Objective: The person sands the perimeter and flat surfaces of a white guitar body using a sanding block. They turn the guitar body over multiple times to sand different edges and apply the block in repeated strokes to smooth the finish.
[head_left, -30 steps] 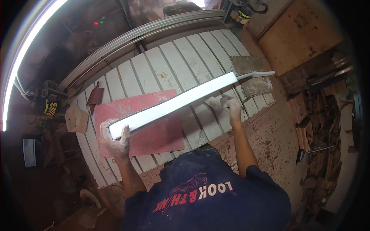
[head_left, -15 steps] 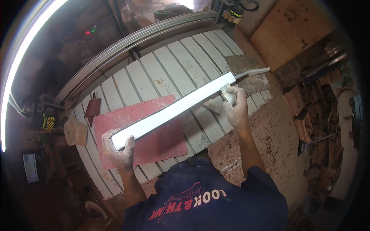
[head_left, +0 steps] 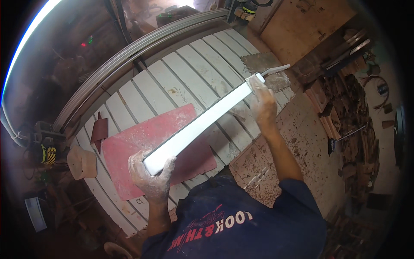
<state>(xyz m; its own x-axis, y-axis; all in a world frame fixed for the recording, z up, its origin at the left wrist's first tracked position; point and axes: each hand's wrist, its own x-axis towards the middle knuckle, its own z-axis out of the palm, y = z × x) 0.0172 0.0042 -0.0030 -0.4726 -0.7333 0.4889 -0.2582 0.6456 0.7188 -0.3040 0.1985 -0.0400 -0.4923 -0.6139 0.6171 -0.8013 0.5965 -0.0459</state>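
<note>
A long, straight white bar [head_left: 202, 125] runs slantwise over the slatted table, from near left to far right. My left hand [head_left: 151, 177], coated in pale dust, is wrapped round its near end, thumb on one side and fingers on the other. Close to the far end, my right hand [head_left: 262, 101] presses a small pale pad [head_left: 251, 79] flat against the bar's upper face. Most of that pad is hidden under the fingers, so its kind is unclear. Just past the bar's far end a thin pale curved piece [head_left: 277, 69] sticks out.
A pink-red sheet [head_left: 125, 151] lies on the white slatted table [head_left: 164, 80], with a curled brown-red sheet [head_left: 98, 134] and a beige cap [head_left: 82, 162] at its left. A metal rail [head_left: 142, 41] runs behind. Wood offcuts [head_left: 340, 108] are heaped at the right.
The right hand with the pad has slid toward the bar's far end. The left hand and near end appear lower and further right, as the whole view has shifted.
</note>
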